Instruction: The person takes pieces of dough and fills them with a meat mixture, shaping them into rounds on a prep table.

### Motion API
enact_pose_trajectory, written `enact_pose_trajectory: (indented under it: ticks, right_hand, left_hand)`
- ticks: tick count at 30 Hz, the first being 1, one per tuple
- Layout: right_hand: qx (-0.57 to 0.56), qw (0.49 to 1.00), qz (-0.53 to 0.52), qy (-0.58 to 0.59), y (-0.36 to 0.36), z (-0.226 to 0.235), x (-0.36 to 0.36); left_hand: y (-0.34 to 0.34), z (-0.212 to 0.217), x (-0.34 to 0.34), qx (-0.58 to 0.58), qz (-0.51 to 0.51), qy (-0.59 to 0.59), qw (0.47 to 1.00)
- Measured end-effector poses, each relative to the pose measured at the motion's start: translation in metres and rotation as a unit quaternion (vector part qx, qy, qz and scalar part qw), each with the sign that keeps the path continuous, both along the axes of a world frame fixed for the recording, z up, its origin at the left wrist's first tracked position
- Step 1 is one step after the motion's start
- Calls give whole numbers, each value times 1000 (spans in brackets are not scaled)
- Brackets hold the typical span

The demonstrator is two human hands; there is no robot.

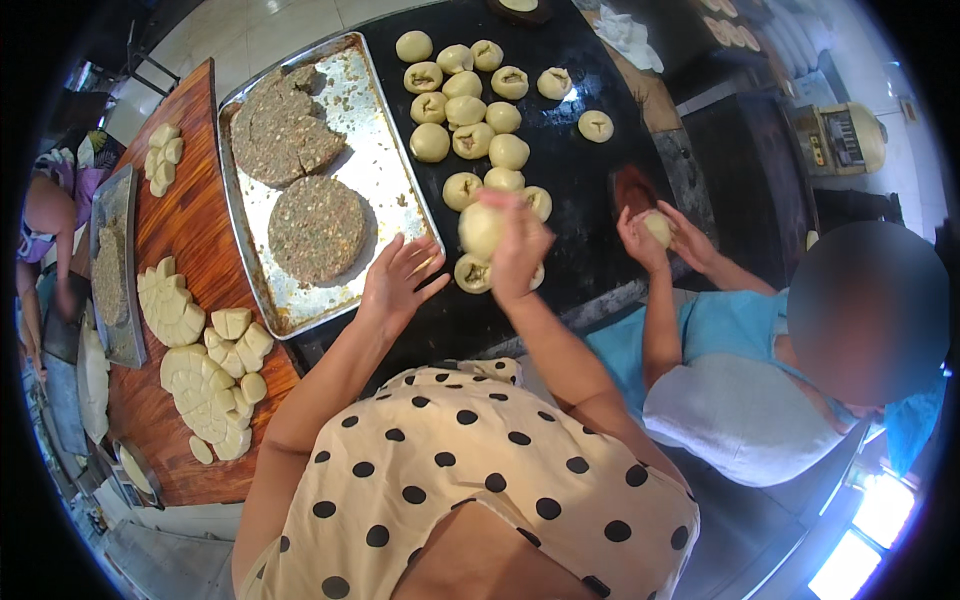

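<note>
My right hand (523,250) grips a round, pale dough ball (482,232) above the dark worktop, slightly blurred by motion. My left hand (400,285) is spread with nothing in it, over the near right rim of a metal tray (395,190). On that tray lie two thick rounds of speckled brown filling: a whole one (318,230) nearer me and a farther one (280,130) with a piece gone from its right side. Several stuffed dough balls (463,110) stand in rows beyond my right hand, some smooth, some with puckered tops.
A co-worker's hands (655,235) shape another dough ball (657,229) beside a reddish-brown bowl (632,190). Cut dough pieces (205,390) lie on the wooden board (190,240) at left, next to a second tray (128,340) of filling. Another person's arm (60,245) is at far left.
</note>
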State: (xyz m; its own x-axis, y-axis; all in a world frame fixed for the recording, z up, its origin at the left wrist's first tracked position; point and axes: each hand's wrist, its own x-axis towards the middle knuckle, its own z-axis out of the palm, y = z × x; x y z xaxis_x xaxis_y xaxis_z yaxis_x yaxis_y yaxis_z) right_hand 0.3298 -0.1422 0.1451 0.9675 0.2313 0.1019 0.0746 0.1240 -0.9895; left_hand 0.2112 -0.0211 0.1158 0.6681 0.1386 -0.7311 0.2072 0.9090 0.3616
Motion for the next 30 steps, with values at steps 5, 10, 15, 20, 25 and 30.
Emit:
enact_pose_trajectory:
  ticks: [5,10,15,20,25,30]
  right_hand:
    - [-93,944,-169,-267,-17,-12,143]
    - [-474,851,-129,-184,-32,-128,237]
    - [-175,981,5,-85,11,-120,68]
    - [-86,934,317,-139,9,-90,-64]
    - [-140,905,380,-130,23,-77,-115]
    - [-154,857,491,-28,46,-88,-194]
  left_hand:
    - [8,-11,-27,32,-14,57,998]
    - [18,-14,-44,44,-23,117,992]
    - [17,-13,-98,86,64,126,986]
    - [-2,-18,-133,22,98,141,985]
    - [1,-29,-174,103,43,86,990]
    - [-5,-52,-258,192,158,126,960]
